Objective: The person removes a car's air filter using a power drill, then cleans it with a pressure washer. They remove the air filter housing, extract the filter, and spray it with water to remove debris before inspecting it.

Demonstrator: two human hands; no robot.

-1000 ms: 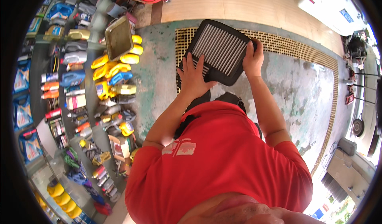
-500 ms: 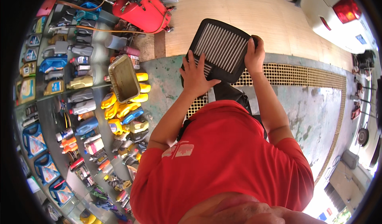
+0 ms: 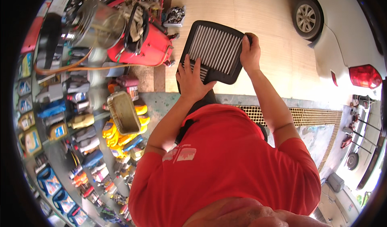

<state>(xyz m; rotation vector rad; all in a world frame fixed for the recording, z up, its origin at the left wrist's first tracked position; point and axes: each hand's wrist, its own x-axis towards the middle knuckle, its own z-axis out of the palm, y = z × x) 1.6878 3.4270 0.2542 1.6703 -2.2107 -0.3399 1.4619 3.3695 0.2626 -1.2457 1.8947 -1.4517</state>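
Observation:
Held out in front of me is an air filter [image 3: 213, 45], a panel with grey pleats in a black frame. My left hand [image 3: 192, 78] lies across its near left corner, fingers spread over the pleats and thumb along the near edge. Round the right edge, near the far corner, my right hand [image 3: 250, 53] is closed, with the thumb on top. The filter's underside is hidden. Both forearms reach up from the red shirt sleeves.
Left of me, shelves carry many bottles and jugs; a metal tray [image 3: 114, 106] rests by yellow bottles. Beyond stands a red wheeled tank [image 3: 155, 49] with a hose. A white car [image 3: 334, 37] is at far right. A yellow floor grating [image 3: 278, 115] crosses the floor.
The surroundings have shifted: the grating, tray and red tank sit lower in view, and more of the car and its wheel shows. Both hands keep their hold on the filter.

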